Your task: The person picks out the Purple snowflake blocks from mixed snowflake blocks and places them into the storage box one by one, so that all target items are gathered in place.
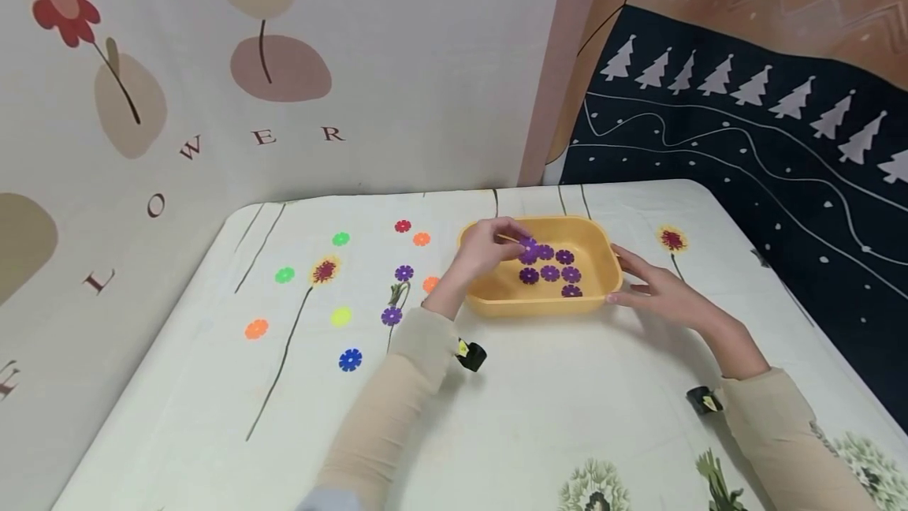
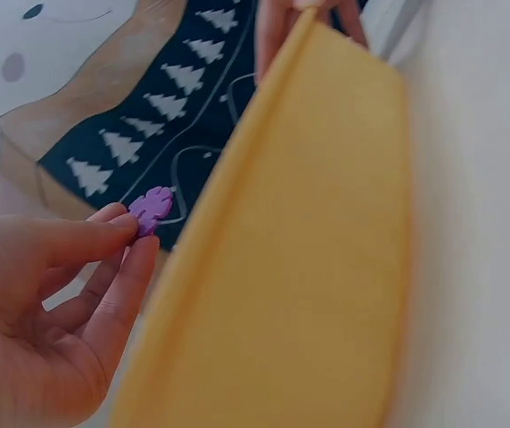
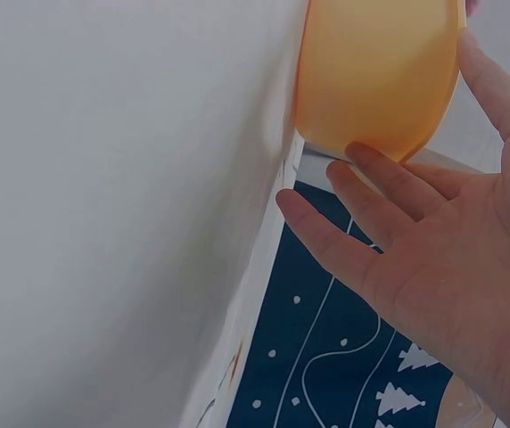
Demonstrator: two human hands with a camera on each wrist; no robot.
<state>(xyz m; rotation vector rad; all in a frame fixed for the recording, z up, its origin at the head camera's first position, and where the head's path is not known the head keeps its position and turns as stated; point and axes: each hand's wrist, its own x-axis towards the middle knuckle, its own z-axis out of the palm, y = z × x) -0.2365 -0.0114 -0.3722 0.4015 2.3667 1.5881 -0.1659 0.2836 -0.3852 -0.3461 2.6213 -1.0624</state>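
Note:
A purple flower-shaped disc (image 2: pixel 152 207) is pinched between the thumb and fingertips of my left hand (image 1: pixel 485 249), which hovers over the left part of a yellow plastic tub (image 1: pixel 496 305). Inside the tub lie several more purple discs (image 1: pixel 549 274), flat on its floor. My right hand (image 1: pixel 660 290) rests against the tub's right end, thumb toward the near corner and fingers along the far side. In the right wrist view those fingers (image 3: pixel 326 236) are extended and spread, with the tub (image 3: pixel 375 80) beside them.
Left of the tub, loose discs are scattered on the printed white cloth: purple (image 1: pixel 392 316), blue (image 1: pixel 350 359), yellow (image 1: pixel 341 316), green (image 1: pixel 284 275), orange (image 1: pixel 257 329) and red (image 1: pixel 403 225). One orange disc (image 1: pixel 430 284) lies close to my left forearm. A patterned wall hanging (image 1: pixel 426 61) stands behind.

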